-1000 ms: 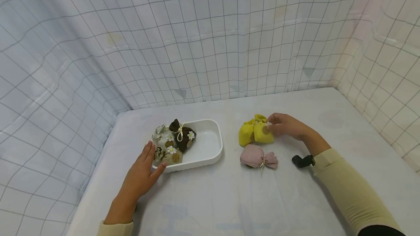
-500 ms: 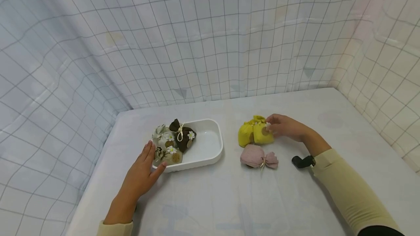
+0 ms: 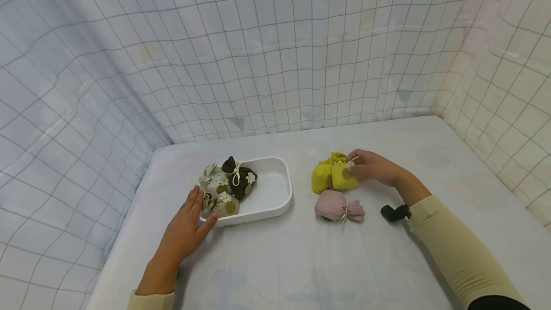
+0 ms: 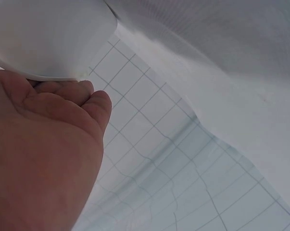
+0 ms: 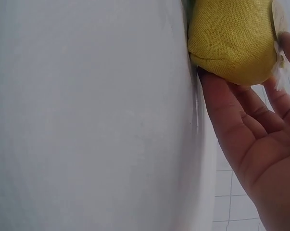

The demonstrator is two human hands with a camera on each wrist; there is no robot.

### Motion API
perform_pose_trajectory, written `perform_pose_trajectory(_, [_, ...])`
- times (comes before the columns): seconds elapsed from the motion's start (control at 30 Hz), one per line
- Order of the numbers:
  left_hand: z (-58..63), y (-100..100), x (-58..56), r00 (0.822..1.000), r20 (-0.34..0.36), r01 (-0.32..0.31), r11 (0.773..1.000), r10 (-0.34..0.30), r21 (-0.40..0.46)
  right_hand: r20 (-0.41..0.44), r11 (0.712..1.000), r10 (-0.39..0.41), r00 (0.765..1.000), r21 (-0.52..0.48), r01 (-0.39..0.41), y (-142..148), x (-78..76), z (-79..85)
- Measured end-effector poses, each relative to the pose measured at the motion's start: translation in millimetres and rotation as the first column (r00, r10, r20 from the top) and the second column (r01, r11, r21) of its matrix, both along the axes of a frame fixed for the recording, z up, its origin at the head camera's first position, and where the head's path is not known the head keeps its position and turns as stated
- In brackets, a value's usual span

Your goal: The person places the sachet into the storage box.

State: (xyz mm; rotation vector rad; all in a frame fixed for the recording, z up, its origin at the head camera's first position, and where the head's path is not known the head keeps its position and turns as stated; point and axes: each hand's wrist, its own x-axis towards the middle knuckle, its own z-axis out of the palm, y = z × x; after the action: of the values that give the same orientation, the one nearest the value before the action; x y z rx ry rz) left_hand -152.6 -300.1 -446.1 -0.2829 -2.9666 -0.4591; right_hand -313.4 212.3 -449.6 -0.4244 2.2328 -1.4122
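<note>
Flowered yellow pouch: right of centre in the head view (image 3: 346, 178); lies immediately left of the right hand (image 3: 378, 169), well right of the left hand (image 3: 184, 228); long axis runs up the frame, tied neck uppermost. Whether its base is off the counter (image 3: 267, 267), I cannot tell.
Nearer hand: the right, already touching.
Right hand: thumb on the flower side, fingers bent behind and beneath; pouch pinched between.
Left hand: fingers extended along the tray's left end, thumb spread at its near edge; no pouch gripped.
White tray: one (image 3: 275, 190), left of centre; long axis across the frame, pouches crowding its left half, bare floor at right.
Yellow pouches: two; the second yellow pouch (image 3: 320, 179) sits just left of the flowered one, apparently touching.
Pink pouch: one (image 3: 331, 205), just below the yellow pair; long axis across, neck rightward.
Trayed pouches: three, namely brown pouch (image 3: 241, 186), pale grey pouch (image 3: 211, 183), beige pouch (image 3: 227, 208).
Pouches, all told: six; three trayed, three outside.
</note>
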Motion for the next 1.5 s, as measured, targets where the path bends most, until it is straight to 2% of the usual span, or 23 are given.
perform_pose_trajectory(0.43, [-3.8, -1.4, 1.3, 1.0, -0.003, 0.006, 1.0, -0.006, 0.016, -0.072, 0.999, -0.017, 0.997, 0.031, 0.019, -2.0, 2.4, 0.3])
perform_pose_trajectory(0.63, [-5.0, -1.3, 1.2, 1.0, -0.016, 0.006, 1.0, -0.006, 0.017, -0.116, 1.0, 0.007, 0.993, 0.031, -0.004, -1.1, 2.8, 5.1])
perform_pose_trajectory(0.97, [-2.2, -0.5, 0.7, 1.0, -0.015, 0.006, 1.0, -0.006, 0.01, -0.156, 0.999, 0.02, 0.988, 0.052, -0.012, -0.2, -3.2, 23.1])
perform_pose_trajectory(1.5, [-1.7, -1.2, 0.5, 1.0, -0.019, 0.008, 1.0, -0.008, 0.011, -0.229, 0.991, 0.126, 0.965, 0.076, -0.111, -19.6, -18.8, 63.5])
